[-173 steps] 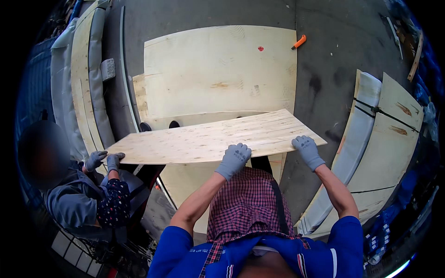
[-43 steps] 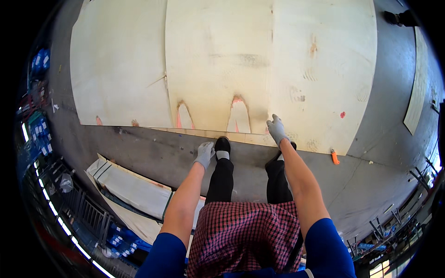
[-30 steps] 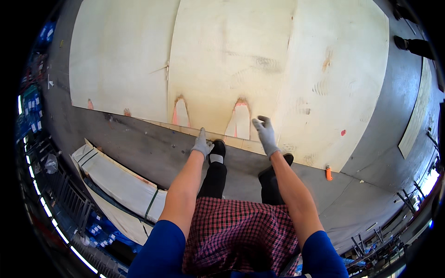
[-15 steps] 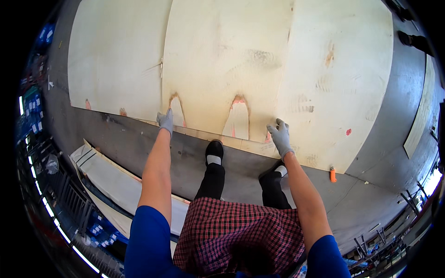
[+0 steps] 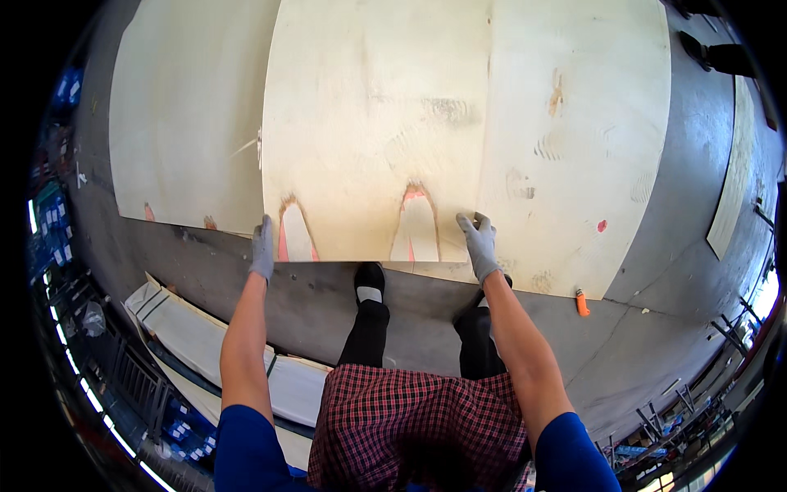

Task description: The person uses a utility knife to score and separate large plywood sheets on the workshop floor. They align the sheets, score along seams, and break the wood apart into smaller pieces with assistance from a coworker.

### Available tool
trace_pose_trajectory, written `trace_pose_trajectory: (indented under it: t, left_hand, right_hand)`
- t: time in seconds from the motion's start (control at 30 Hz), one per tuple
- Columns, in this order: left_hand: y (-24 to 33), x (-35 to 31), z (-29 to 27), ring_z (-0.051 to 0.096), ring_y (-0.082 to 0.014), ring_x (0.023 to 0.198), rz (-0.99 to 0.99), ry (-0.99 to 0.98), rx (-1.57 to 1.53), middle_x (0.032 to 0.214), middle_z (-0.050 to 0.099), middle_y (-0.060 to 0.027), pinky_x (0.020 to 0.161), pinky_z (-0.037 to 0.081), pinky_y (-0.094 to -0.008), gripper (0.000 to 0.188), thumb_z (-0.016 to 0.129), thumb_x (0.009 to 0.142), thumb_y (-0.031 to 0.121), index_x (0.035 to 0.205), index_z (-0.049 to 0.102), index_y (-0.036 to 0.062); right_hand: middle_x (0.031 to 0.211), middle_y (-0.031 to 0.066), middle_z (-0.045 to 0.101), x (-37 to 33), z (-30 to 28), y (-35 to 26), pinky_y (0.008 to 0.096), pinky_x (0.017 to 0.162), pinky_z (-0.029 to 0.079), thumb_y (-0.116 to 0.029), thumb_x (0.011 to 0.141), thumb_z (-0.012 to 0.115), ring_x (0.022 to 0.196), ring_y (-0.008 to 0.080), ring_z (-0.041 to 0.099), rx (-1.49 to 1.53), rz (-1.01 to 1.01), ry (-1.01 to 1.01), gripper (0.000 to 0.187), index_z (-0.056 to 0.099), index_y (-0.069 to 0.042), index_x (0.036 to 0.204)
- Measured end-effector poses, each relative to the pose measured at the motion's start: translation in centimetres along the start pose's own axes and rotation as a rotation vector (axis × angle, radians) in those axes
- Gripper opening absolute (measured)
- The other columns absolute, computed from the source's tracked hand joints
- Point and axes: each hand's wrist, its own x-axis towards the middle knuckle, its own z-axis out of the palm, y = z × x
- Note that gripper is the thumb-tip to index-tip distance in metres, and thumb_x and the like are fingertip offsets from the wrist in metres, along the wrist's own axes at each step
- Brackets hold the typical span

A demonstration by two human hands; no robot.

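Note:
A thin pale wood sheet (image 5: pixel 369 139) lies in front of me, overlapping neighbouring sheets. Its near edge has two tall rounded pale patches with brown and pink borders. At its near left corner is my left hand (image 5: pixel 261 250), in a grey glove, closed along the side edge with the fingers pointing away from me. My right hand (image 5: pixel 479 243), gloved alike, bends its fingers over the near right corner; its thumb is partly hidden. Another sheet (image 5: pixel 188 123) extends to the left, and a stained one (image 5: pixel 582 156) with a red spot lies to the right.
An orange cutter-like tool (image 5: pixel 582 302) lies by the right sheet's near edge. Long wrapped white bundles (image 5: pixel 193 332) are at the lower left. A narrow board (image 5: pixel 731 189) lies far right on the grey floor. Another person's foot (image 5: pixel 693 51) shows at the upper right.
The middle sheet's near left corner has come toward me and left, so its near edge now runs level. My left hand moved left and nearer with it; my right hand shifted slightly left.

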Motion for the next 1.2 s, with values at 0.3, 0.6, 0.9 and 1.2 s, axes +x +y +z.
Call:
trace_pose_trajectory:
  t: [0.3, 0.6, 0.9, 1.2]
  left_hand:
    - [19.1, -16.8, 15.8, 0.043, -0.0065, 0.071, 0.037, 0.227, 0.199, 0.078, 0.05, 0.0022, 0.064, 0.04, -0.0248, 0.035, 0.047, 0.1, 0.032, 0.093, 0.057, -0.0004]
    - [21.7, -28.5, 27.1, 0.04, -0.0091, 0.071, 0.037, -0.025, 0.28, 0.076, 0.045, 0.0004, 0.062, 0.039, -0.0277, 0.025, 0.049, 0.099, 0.026, 0.089, 0.051, 0.0033]
    - [26.3, -30.9, 35.3, 0.048, -0.0103, 0.086, 0.108, -0.313, 0.364, 0.097, 0.058, -0.0029, 0.079, 0.042, -0.0241, 0.025, 0.049, 0.098, 0.016, 0.116, 0.054, -0.0004]
    - [26.0, -32.7, 42.3, 0.051, -0.0126, 0.078, -0.041, -0.308, 0.191, 0.087, 0.061, -0.006, 0.073, 0.045, -0.028, 0.026, 0.05, 0.098, 0.024, 0.099, 0.057, -0.0009]
  right_hand:
    - [0.105, 0.0221, 0.065, -4.3, -16.0, -0.1, 0.0335, 0.083, 0.047, -0.049, 0.083, 0.065, 0.095, 0.0262, 0.063, 0.14, -0.078, 0.353, 0.066, 0.056, 0.009, 0.114]
    - [0.08, 0.006, 0.062, -8.7, -30.3, 17.4, 0.0277, 0.064, 0.044, -0.046, 0.086, 0.065, 0.069, 0.0112, 0.051, 0.144, -0.033, 0.7, 0.058, 0.059, 0.008, 0.104]
    - [0.096, 0.0106, 0.065, -13.3, -38.9, 24.3, 0.0291, 0.074, 0.045, -0.044, 0.09, 0.061, 0.084, 0.0147, 0.056, 0.239, 0.127, 0.632, 0.054, 0.059, 0.007, 0.108]
    - [0.099, 0.0137, 0.066, -12.5, -46.2, 23.2, 0.0312, 0.077, 0.047, -0.035, 0.09, 0.062, 0.088, 0.0174, 0.059, 0.248, 0.095, 0.529, 0.044, 0.058, 0.005, 0.108]
